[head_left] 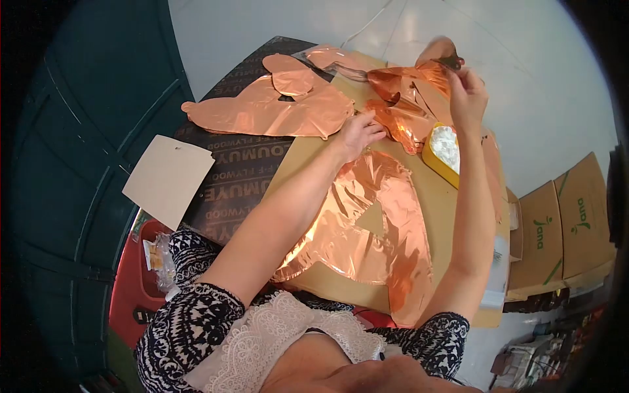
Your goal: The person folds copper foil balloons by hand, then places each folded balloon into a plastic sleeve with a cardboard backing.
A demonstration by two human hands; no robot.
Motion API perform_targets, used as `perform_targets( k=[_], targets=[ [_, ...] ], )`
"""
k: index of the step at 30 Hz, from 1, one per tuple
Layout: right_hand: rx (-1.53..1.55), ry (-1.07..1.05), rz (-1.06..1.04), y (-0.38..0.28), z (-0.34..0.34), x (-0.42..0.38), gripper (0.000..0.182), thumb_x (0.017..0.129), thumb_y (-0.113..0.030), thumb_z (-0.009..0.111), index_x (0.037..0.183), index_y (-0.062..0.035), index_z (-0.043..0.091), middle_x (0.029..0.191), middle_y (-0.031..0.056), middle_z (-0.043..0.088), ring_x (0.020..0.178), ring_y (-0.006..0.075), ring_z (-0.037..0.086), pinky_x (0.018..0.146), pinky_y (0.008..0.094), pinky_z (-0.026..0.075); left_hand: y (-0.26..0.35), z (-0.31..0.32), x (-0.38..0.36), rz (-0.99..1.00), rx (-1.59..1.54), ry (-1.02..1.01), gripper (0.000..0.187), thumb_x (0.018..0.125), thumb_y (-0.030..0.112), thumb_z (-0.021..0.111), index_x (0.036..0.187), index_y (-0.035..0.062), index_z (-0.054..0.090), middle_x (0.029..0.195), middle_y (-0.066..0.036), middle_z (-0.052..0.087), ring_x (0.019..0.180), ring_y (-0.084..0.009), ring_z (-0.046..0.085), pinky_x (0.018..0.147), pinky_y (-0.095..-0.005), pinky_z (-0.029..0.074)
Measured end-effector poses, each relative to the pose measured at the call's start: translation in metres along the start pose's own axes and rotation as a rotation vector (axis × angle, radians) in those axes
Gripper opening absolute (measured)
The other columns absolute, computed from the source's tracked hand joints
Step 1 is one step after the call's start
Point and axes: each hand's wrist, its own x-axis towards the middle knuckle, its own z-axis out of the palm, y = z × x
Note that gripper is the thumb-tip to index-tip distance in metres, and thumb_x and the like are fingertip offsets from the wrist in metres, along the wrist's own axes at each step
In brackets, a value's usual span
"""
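A flat copper-coloured foil balloon (432, 82) stretches across the far right of the table. My right hand (468, 98) is raised there, its fingers pinched on the balloon's upper right edge. Near the same balloon's lower left part is my left hand (362, 134), with fingers loosely spread and slightly curled; I cannot make out whether they touch the foil. Closest to my body lies a foil balloon shaped like a letter A (347, 216), with a triangular gap in it. Another copper foil balloon (262, 114) rests flat at the far left.
Right of the middle stands a yellow container (432, 160) with white contents. Brown cardboard (295, 173) covers part of the dark printed plywood tabletop (246, 157). A pale card (167, 177) lies at the left edge. Below it is a red stool (137, 275); cardboard boxes (557, 229) stand right.
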Motion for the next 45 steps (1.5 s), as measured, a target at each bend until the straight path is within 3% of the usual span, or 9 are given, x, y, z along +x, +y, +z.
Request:
perform_targets(
  k=[6,8,17,21,26,33,39,42,45],
  targets=[
    [-0.114,-0.411,-0.203,-0.073,-0.052,-0.085,0.01,0.081,0.005,0.062,0.089,0.0001,0.059,0.088,0.0118,0.065,0.069,0.0275,0.061,0.062,0.0326,0.049,-0.001,-0.002,0.009,-0.072,-0.081,0.202,0.05,0.094,0.039,0.05,0.116,-0.0057,0.052,0.126,-0.016,0.052,0.121,-0.0291,0.049,0.103,-0.0409,0.042],
    [-0.053,-0.475,-0.228,-0.102,-0.064,-0.117,0.014,0.078,0.007,0.062,0.089,-0.0008,0.059,0.09,0.0133,0.066,0.072,0.0311,0.062,0.063,0.035,0.05,0.003,-0.003,0.01,-0.104,-0.085,0.016,0.055,0.095,0.04,0.048,0.122,-0.0077,0.049,0.129,-0.017,0.052,0.12,-0.0286,0.051,0.103,-0.0409,0.042],
    [0.132,-0.773,-0.071,-0.182,-0.096,-0.187,0.013,0.076,0.006,0.064,0.082,-0.0007,0.054,0.1,0.0146,0.067,0.079,0.0275,0.067,0.063,0.0335,0.055,-0.002,-0.007,0.001,-0.098,-0.037,-0.112,0.048,0.095,0.028,0.051,0.134,0.0013,0.048,0.133,-0.017,0.053,0.12,-0.0278,0.053,0.105,-0.0416,0.04],
    [0.168,-0.84,-0.028,-0.208,-0.111,-0.185,0.012,0.079,0.002,0.065,0.079,0.0009,0.053,0.096,0.0139,0.066,0.074,0.0271,0.066,0.062,0.0337,0.055,0.003,-0.005,-0.002,-0.116,-0.004,-0.004,0.039,0.091,0.019,0.054,0.126,0.0011,0.054,0.124,-0.014,0.058,0.115,-0.0264,0.056,0.101,-0.0398,0.045],
    [0.456,-0.966,0.077,-0.226,-0.137,-0.18,0.009,0.083,0.002,0.061,0.079,0.001,0.053,0.097,0.0128,0.066,0.069,0.0247,0.065,0.06,0.0307,0.053,-0.009,-0.028,0.018,-0.045,-0.062,-0.026,0.015,0.086,0.014,0.061,0.091,0.0,0.06,0.107,-0.014,0.059,0.11,-0.0285,0.056,0.11,-0.0413,0.038],
    [0.674,-1.079,0.286,-0.23,-0.159,-0.178,0.008,0.084,0.003,0.06,0.08,0.0003,0.053,0.097,0.0121,0.067,0.07,0.0247,0.065,0.061,0.0308,0.052,-0.004,-0.032,0.016,-0.062,-0.046,0.005,0.017,0.087,0.013,0.061,0.09,-0.004,0.057,0.107,-0.019,0.058,0.114,-0.0329,0.054,0.108,-0.0426,0.04],
    [0.642,-1.056,0.331,-0.219,-0.165,-0.197,0.004,0.084,0.004,0.061,0.083,0.0015,0.058,0.099,0.0151,0.069,0.078,0.0254,0.068,0.066,0.03,0.052,-0.001,-0.019,0.013,-0.066,0.456,0.083,0.026,0.088,0.014,0.056,0.104,-0.007,0.059,0.109,-0.02,0.059,0.108,-0.0312,0.059,0.089,-0.0425,0.053],
    [0.626,-1.065,0.359,-0.227,-0.167,-0.195,0.004,0.083,0.005,0.061,0.086,0.0028,0.061,0.1,0.0168,0.069,0.083,0.0263,0.068,0.069,0.03,0.053,0.015,0.006,0.003,-0.043,1.128,0.197,0.025,0.087,0.016,0.057,0.101,-0.0036,0.064,0.103,-0.019,0.062,0.095,-0.028,0.063,0.077,-0.0443,0.055],
    [0.632,-1.018,0.35,-0.227,-0.168,-0.202,0.006,0.086,0.001,0.061,0.083,-0.0002,0.056,0.098,0.0136,0.068,0.079,0.0262,0.067,0.067,0.0314,0.053,0.019,0.019,0.001,0.085,1.323,0.207,0.029,0.089,0.023,0.054,0.096,-0.0028,0.065,0.097,-0.016,0.064,0.087,-0.0263,0.063,0.072,-0.0419,0.052]
  ],
)
